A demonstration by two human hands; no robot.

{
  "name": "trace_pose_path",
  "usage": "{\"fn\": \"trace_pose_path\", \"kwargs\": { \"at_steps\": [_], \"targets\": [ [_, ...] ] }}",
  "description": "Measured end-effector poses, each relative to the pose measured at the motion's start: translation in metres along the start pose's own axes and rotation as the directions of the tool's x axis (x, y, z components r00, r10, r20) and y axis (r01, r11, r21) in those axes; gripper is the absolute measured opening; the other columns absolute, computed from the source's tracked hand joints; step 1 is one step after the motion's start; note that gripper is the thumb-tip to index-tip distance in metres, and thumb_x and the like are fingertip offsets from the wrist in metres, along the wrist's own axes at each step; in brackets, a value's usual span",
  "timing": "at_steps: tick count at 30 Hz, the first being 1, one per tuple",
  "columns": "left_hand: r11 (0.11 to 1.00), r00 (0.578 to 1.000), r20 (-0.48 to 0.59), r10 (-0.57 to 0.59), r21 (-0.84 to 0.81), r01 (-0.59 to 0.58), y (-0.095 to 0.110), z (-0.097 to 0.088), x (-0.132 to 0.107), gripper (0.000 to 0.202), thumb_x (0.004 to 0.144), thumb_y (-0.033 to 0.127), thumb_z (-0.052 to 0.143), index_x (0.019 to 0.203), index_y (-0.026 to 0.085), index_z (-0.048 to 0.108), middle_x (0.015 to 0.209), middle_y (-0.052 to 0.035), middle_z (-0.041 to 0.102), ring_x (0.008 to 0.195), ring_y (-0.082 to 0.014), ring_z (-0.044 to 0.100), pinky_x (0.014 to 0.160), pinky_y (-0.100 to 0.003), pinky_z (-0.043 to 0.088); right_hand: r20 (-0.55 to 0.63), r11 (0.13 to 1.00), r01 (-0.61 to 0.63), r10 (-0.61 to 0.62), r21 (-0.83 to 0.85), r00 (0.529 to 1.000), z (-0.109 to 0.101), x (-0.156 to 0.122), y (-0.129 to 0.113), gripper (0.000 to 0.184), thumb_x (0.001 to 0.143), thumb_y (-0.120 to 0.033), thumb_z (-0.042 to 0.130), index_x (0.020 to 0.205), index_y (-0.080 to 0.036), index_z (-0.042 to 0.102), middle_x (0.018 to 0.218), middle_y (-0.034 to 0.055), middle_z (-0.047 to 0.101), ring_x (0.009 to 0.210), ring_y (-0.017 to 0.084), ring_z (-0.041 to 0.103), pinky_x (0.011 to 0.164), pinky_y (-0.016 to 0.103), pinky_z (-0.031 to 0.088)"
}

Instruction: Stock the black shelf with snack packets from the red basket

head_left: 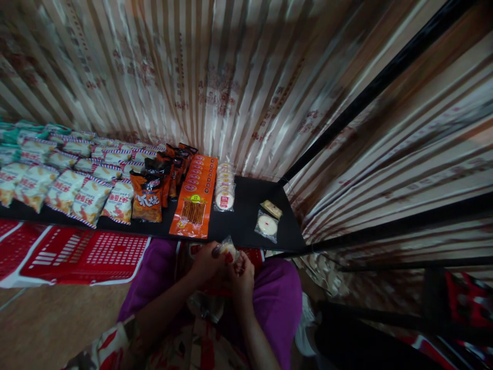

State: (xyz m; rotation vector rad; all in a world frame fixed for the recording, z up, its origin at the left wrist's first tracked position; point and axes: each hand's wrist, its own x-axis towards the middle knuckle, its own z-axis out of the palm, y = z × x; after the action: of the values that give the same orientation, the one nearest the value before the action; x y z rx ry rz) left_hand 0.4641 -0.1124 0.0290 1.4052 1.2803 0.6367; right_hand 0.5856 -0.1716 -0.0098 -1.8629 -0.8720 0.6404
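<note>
Over my lap, just off the shelf's front edge, I hold a clear-wrapped round rice cracker packet [227, 248] with a red label. My left hand [206, 263] has its fingers closed on the packet's left side. At the lower right, my right hand [243, 268] pinches it; its fingers partly cover the packet. A row of similar wrapped rice crackers [224, 187] stands beyond on the black shelf. To the right lie a single wrapped round cracker [266, 225] and a small yellowish wrapped snack [271, 208].
Left of the row lies a long orange snack pack [194, 195], then orange-and-black bags [146, 198] and several rows of white snack bags [90, 200] on the black shelf [246, 228]. A red basket [82, 254] sits below. A pleated curtain hangs behind; a black pole [358, 108] slants at right.
</note>
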Motion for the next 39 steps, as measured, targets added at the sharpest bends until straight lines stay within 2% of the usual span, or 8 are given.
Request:
{"fn": "trace_pose_path", "kwargs": {
  "at_steps": [3, 7, 13, 17, 20, 26, 31, 39],
  "targets": [
    [0.995, 0.999, 0.050, 0.018, 0.096, -0.022, 0.000, -0.002, 0.003, 0.010, 0.073, 0.027, 0.052, 0.076, 0.018, 0.055, 0.069, 0.0037, 0.057, 0.067, -0.0121, 0.050, 0.062, -0.022, 0.037, 0.007, 0.975, 0.150, -0.151, -0.165, 0.989, -0.007, 0.002, -0.006, 0.055, 0.070, -0.049, 0.059, 0.112, -0.013, 0.058, 0.104, 0.0149, 0.059, 0.090, 0.024, 0.058, 0.079, 0.035, 0.049],
    [0.976, 0.994, 0.108, 0.024, 0.211, -0.046, 0.002, -0.005, 0.009, 0.009, 0.072, 0.027, 0.052, 0.073, 0.018, 0.056, 0.067, 0.0035, 0.055, 0.065, -0.0123, 0.048, 0.059, -0.022, 0.034, 0.112, 0.956, 0.241, -0.224, -0.170, 0.968, -0.011, 0.009, -0.007, 0.048, 0.076, -0.047, 0.055, 0.111, -0.015, 0.060, 0.106, 0.0141, 0.061, 0.094, 0.023, 0.059, 0.079, 0.033, 0.049],
    [0.956, 0.976, 0.217, 0.027, 0.278, -0.088, 0.015, -0.017, 0.017, 0.019, 0.072, 0.036, 0.055, 0.073, 0.017, 0.058, 0.066, 0.0036, 0.056, 0.062, -0.0121, 0.049, 0.054, -0.021, 0.030, 0.184, 0.983, 0.177, -0.167, -0.042, 0.969, -0.018, 0.021, -0.007, 0.045, 0.076, -0.045, 0.056, 0.110, -0.017, 0.064, 0.102, 0.0105, 0.067, 0.083, 0.019, 0.063, 0.071, 0.027, 0.052],
    [0.963, 0.947, 0.314, 0.067, 0.227, -0.143, 0.021, -0.025, 0.022, 0.023, 0.072, 0.039, 0.055, 0.075, 0.017, 0.060, 0.067, 0.0025, 0.059, 0.062, -0.0130, 0.052, 0.054, -0.021, 0.032, 0.291, 0.992, 0.089, -0.112, 0.090, 0.950, -0.024, 0.027, -0.014, 0.043, 0.072, -0.046, 0.063, 0.104, -0.019, 0.067, 0.093, 0.0072, 0.070, 0.081, 0.020, 0.064, 0.069, 0.028, 0.053],
    [0.980, 0.938, 0.341, 0.058, 0.159, -0.119, 0.022, -0.025, 0.026, 0.022, 0.071, 0.037, 0.056, 0.078, 0.017, 0.061, 0.068, 0.0022, 0.061, 0.063, -0.0133, 0.053, 0.055, -0.021, 0.035, 0.387, 0.981, -0.019, -0.058, 0.192, 0.920, -0.025, 0.030, -0.019, 0.044, 0.070, -0.048, 0.065, 0.103, -0.018, 0.066, 0.088, 0.0059, 0.070, 0.076, 0.019, 0.064, 0.068, 0.028, 0.053],
    [0.994, 0.968, 0.239, 0.079, 0.056, -0.095, 0.029, -0.026, 0.030, 0.023, 0.069, 0.030, 0.058, 0.088, 0.017, 0.061, 0.078, 0.0012, 0.064, 0.071, -0.0137, 0.056, 0.062, -0.022, 0.041, 0.441, 0.951, -0.159, 0.027, 0.266, 0.897, -0.023, 0.036, -0.021, 0.043, 0.068, -0.050, 0.068, 0.096, -0.018, 0.064, 0.078, 0.0027, 0.069, 0.062, 0.016, 0.062, 0.058, 0.026, 0.050],
    [0.993, 0.985, 0.144, 0.096, 0.056, -0.105, 0.031, -0.028, 0.031, 0.020, 0.071, 0.024, 0.055, 0.089, 0.017, 0.060, 0.079, 0.0010, 0.063, 0.073, -0.0133, 0.056, 0.063, -0.022, 0.043, 0.393, 0.958, -0.139, 0.030, 0.251, 0.919, -0.017, 0.044, -0.021, 0.045, 0.066, -0.052, 0.068, 0.093, -0.017, 0.062, 0.074, 0.0023, 0.068, 0.059, 0.014, 0.060, 0.057, 0.025, 0.049],
    [0.995, 0.999, -0.041, 0.035, -0.093, -0.039, 0.027, -0.022, 0.040, 0.024, 0.072, 0.009, 0.050, 0.094, 0.016, 0.054, 0.087, -0.0020, 0.063, 0.077, -0.0106, 0.060, 0.071, -0.022, 0.049, 0.322, 0.954, -0.141, 0.051, 0.264, 0.945, -0.010, 0.062, -0.038, 0.044, 0.060, -0.053, 0.069, 0.083, -0.017, 0.062, 0.073, 0.0027, 0.067, 0.059, 0.015, 0.059, 0.057, 0.026, 0.048]
  ]
}}
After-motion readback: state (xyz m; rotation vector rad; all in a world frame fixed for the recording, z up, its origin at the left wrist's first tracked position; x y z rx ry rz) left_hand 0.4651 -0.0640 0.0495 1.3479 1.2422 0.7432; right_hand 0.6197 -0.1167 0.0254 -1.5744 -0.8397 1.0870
